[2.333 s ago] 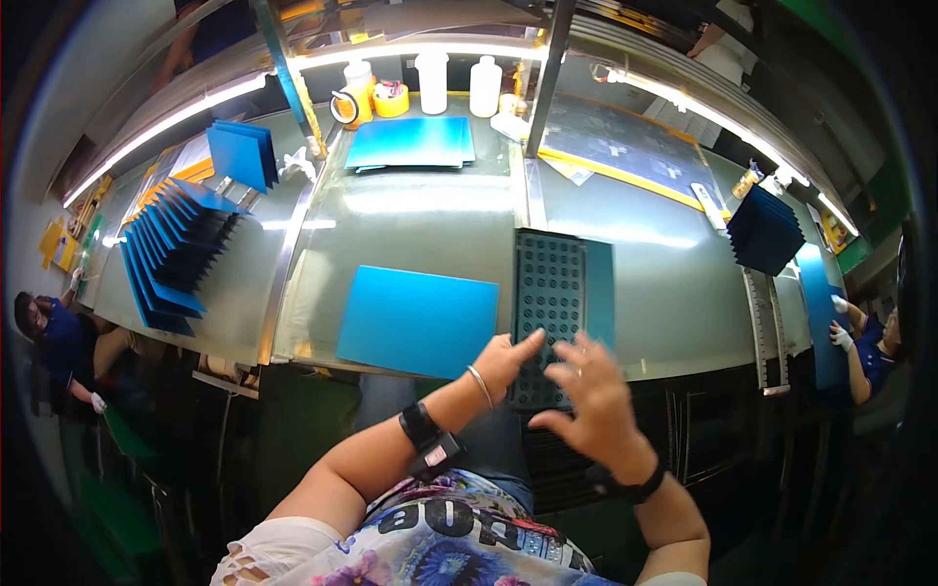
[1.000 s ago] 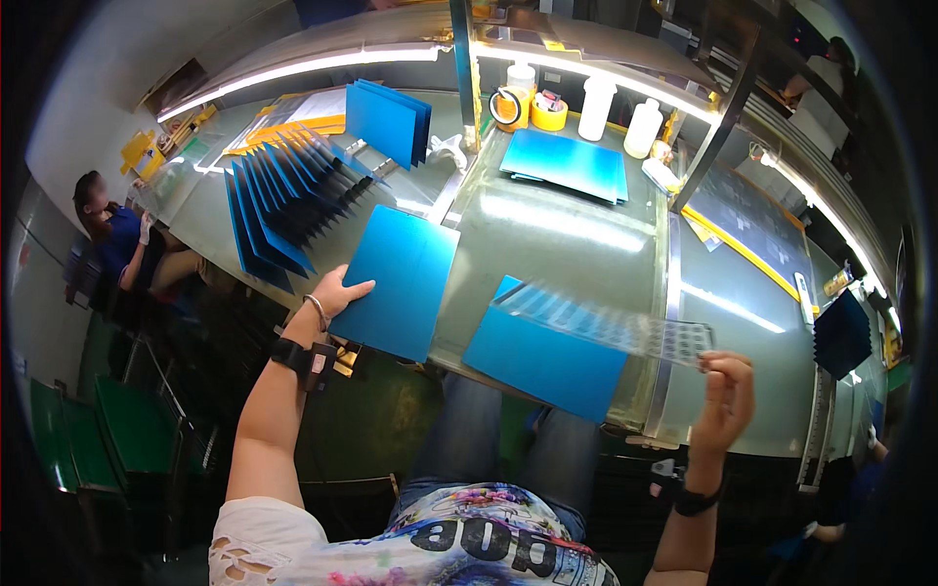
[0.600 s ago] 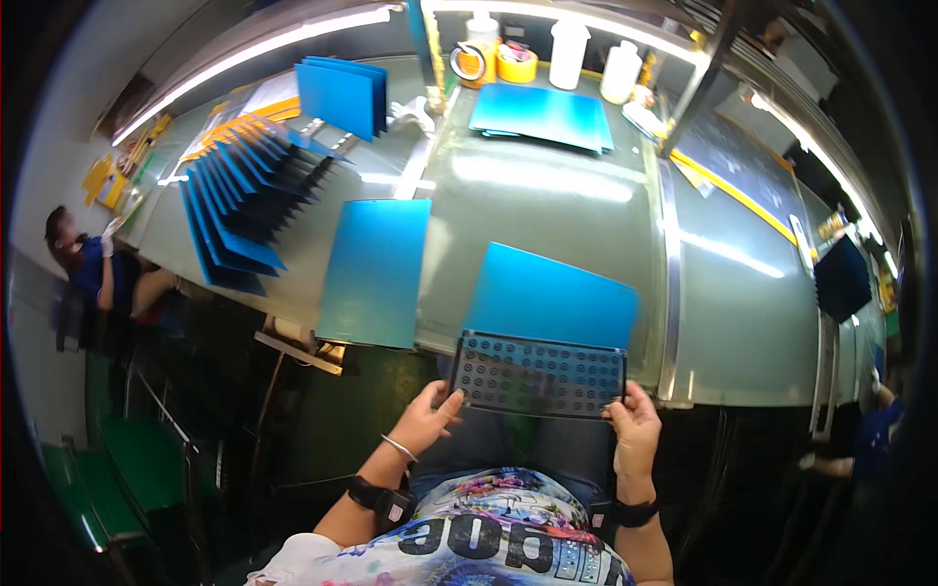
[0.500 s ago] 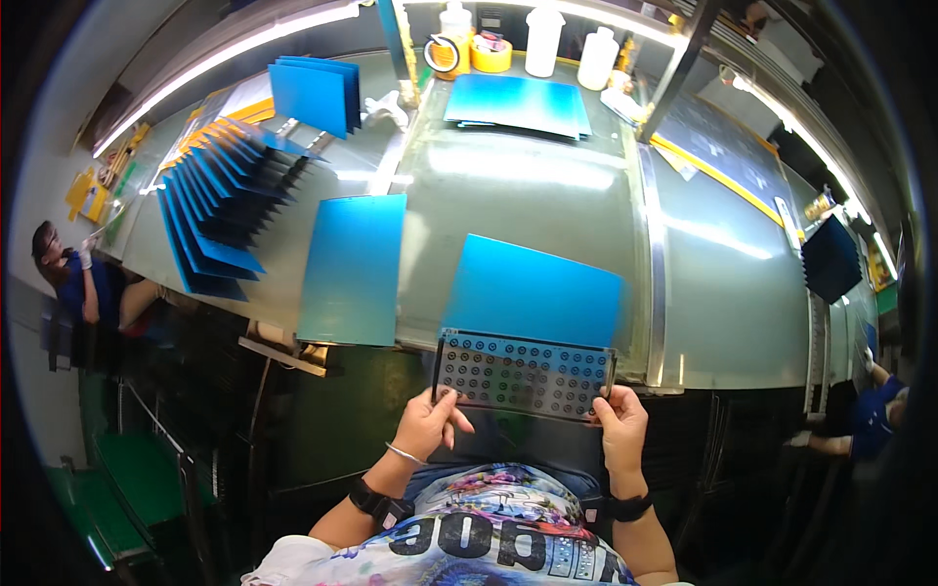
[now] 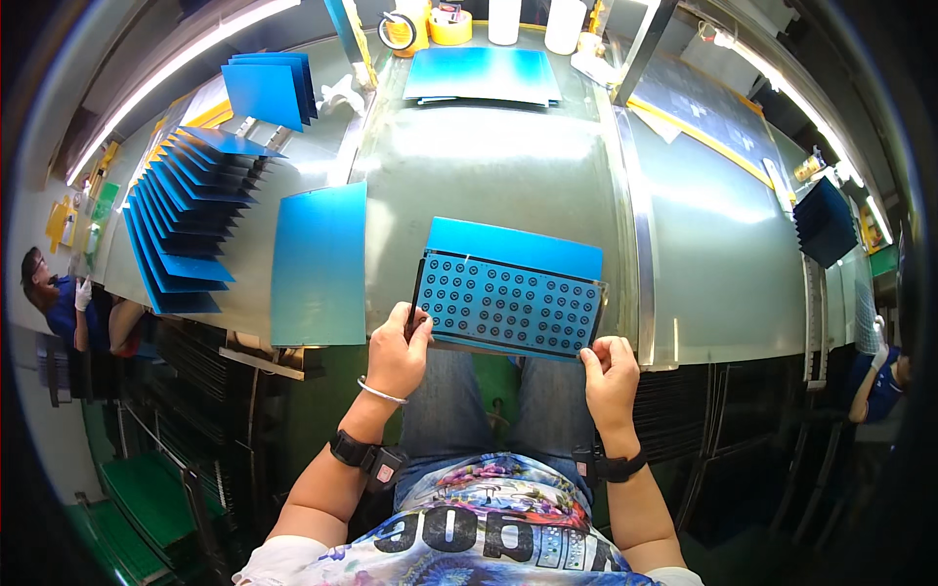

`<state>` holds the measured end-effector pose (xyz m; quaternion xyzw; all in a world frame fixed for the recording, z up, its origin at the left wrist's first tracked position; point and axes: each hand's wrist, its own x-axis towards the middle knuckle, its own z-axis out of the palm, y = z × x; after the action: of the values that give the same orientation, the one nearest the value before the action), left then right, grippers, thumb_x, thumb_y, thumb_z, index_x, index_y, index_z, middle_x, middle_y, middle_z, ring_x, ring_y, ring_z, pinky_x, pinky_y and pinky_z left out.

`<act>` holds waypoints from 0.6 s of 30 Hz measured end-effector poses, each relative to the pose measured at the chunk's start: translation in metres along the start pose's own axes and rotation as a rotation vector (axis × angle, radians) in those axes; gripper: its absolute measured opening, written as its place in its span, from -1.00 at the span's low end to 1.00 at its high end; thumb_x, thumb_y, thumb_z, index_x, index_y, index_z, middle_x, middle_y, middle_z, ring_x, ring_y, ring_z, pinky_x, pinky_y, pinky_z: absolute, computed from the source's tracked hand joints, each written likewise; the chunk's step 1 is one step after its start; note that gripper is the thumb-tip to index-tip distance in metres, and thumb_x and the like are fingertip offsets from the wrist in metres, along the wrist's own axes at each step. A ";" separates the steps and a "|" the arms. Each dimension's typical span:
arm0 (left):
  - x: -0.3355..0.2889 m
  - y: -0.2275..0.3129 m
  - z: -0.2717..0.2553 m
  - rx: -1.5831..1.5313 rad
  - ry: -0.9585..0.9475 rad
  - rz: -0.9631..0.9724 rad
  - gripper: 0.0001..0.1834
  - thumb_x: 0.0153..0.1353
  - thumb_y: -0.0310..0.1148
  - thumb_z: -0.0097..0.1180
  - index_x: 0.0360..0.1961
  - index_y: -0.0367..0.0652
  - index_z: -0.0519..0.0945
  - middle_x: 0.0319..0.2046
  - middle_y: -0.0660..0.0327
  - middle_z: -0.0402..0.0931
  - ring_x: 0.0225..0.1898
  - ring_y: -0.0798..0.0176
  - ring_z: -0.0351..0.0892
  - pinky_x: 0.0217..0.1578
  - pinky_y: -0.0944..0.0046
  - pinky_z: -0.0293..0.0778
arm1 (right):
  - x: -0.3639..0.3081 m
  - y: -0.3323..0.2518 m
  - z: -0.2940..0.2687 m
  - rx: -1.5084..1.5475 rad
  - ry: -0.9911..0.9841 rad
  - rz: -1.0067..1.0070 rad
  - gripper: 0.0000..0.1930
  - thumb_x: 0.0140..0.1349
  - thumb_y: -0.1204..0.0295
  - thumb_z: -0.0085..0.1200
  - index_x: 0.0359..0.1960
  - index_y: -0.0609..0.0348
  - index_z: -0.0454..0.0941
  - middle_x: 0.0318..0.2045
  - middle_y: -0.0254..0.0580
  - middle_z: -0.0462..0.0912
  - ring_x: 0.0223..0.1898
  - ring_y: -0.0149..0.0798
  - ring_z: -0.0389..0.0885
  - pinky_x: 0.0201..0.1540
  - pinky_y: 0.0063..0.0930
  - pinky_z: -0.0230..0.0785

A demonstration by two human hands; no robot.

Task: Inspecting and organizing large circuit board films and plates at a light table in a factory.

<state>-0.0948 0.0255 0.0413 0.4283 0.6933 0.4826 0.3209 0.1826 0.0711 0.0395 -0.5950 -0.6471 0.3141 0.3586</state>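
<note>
Between my hands is a see-through sheet with dark edges and rows of black ring marks. My left hand pinches its lower left corner between thumb and fingers. At the lower right corner, my right hand grips it the same way. The sheet lies over the near part of a blue plate at the table's front edge, slightly tilted down to the right. Whether it touches the plate, I cannot tell. Another blue plate lies flat to the left of my left hand.
Several blue plates stand fanned out on the left, with more upright plates behind. A flat stack lies at the back, near white bottles and tape rolls. A metal strip crosses the table. People work at both sides.
Both hands have moved the see-through sheet forward, from in front of the table edge to over the blue plate. The whole view has shifted somewhat.
</note>
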 end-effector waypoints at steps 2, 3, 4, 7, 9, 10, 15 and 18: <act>0.000 0.000 -0.003 0.091 -0.012 0.020 -0.94 0.14 -0.52 0.05 -0.38 -0.30 0.45 -0.61 0.14 0.52 -0.56 0.32 0.55 -0.49 0.36 0.43 | -0.002 -0.004 0.002 -0.117 0.028 -0.027 -0.87 0.05 0.64 0.11 -0.45 0.27 0.39 -0.48 -0.27 0.37 -0.55 -0.44 0.37 -0.48 -0.57 0.26; -0.001 0.002 -0.004 0.104 -0.024 0.018 -0.93 0.14 -0.52 0.06 -0.40 -0.31 0.45 -0.61 0.14 0.52 -0.57 0.32 0.54 -0.50 0.35 0.43 | -0.002 -0.004 0.002 -0.114 0.026 -0.025 -0.87 0.05 0.64 0.11 -0.45 0.27 0.39 -0.48 -0.27 0.37 -0.55 -0.44 0.37 -0.48 -0.57 0.26; 0.000 0.003 -0.005 0.112 -0.037 0.015 -0.92 0.14 -0.51 0.06 -0.41 -0.31 0.45 -0.61 0.14 0.52 -0.58 0.32 0.54 -0.50 0.35 0.42 | -0.001 -0.005 0.002 -0.150 0.029 -0.036 -0.85 0.03 0.59 0.14 -0.44 0.25 0.39 -0.47 -0.23 0.37 -0.53 -0.31 0.40 -0.47 -0.48 0.28; 0.002 0.002 -0.005 0.106 -0.045 -0.003 -0.92 0.14 -0.52 0.06 -0.41 -0.31 0.45 -0.61 0.14 0.52 -0.58 0.33 0.53 -0.50 0.36 0.42 | -0.003 -0.010 0.002 -0.173 0.028 -0.022 -0.83 0.01 0.54 0.17 -0.42 0.23 0.39 -0.45 -0.19 0.37 -0.52 -0.19 0.41 -0.46 -0.39 0.29; 0.002 0.001 -0.005 0.106 -0.048 0.004 -0.92 0.14 -0.52 0.07 -0.42 -0.31 0.45 -0.61 0.15 0.52 -0.58 0.34 0.53 -0.50 0.37 0.42 | -0.003 -0.010 0.003 -0.159 0.025 0.002 -0.82 0.02 0.54 0.17 -0.42 0.23 0.39 -0.44 -0.19 0.37 -0.53 -0.20 0.40 -0.46 -0.39 0.28; 0.002 0.000 -0.005 0.103 -0.053 0.013 -0.92 0.14 -0.51 0.07 -0.42 -0.32 0.45 -0.61 0.15 0.52 -0.58 0.35 0.53 -0.50 0.37 0.42 | -0.003 -0.009 0.003 -0.146 0.036 -0.030 -0.83 0.03 0.57 0.16 -0.43 0.24 0.38 -0.45 -0.21 0.35 -0.55 -0.28 0.34 -0.48 -0.46 0.25; 0.002 0.004 -0.006 0.068 -0.083 -0.040 -0.93 0.15 -0.51 0.07 -0.42 -0.29 0.46 -0.57 0.25 0.50 -0.53 0.46 0.48 -0.48 0.44 0.39 | -0.004 -0.007 0.003 -0.122 0.038 -0.057 -0.83 0.03 0.61 0.16 -0.43 0.25 0.37 -0.46 -0.24 0.33 -0.56 -0.36 0.30 -0.48 -0.52 0.22; 0.003 0.004 -0.007 0.059 -0.095 -0.049 -0.92 0.15 -0.50 0.08 -0.42 -0.29 0.47 -0.57 0.25 0.50 -0.53 0.47 0.48 -0.48 0.45 0.39 | -0.004 -0.006 0.004 -0.072 0.046 -0.059 -0.83 0.02 0.62 0.16 -0.44 0.25 0.37 -0.46 -0.24 0.32 -0.56 -0.37 0.30 -0.48 -0.52 0.22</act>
<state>-0.1011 0.0261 0.0471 0.4428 0.7015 0.4329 0.3526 0.1766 0.0664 0.0419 -0.5953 -0.6668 0.2663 0.3607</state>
